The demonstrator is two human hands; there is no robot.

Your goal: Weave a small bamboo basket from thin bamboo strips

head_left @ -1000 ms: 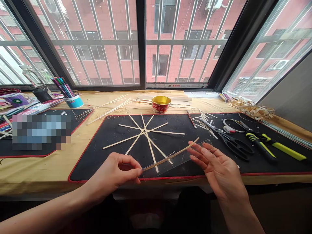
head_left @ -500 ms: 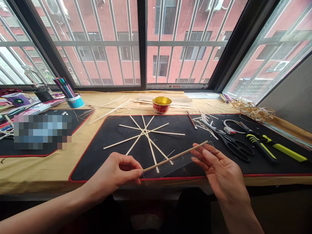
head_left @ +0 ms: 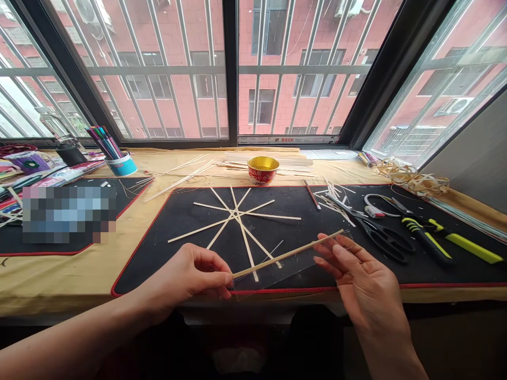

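Head: left hand, right hand hold bamboo strip

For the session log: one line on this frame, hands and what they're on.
left hand: pinches near end of bamboo strip | right hand: at strip's far end, over clear plastic sheet | below: bamboo spokes crossed on black desk mat

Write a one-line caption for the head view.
Left hand pinches a bamboo strip above radiating strips on a black desk mat.
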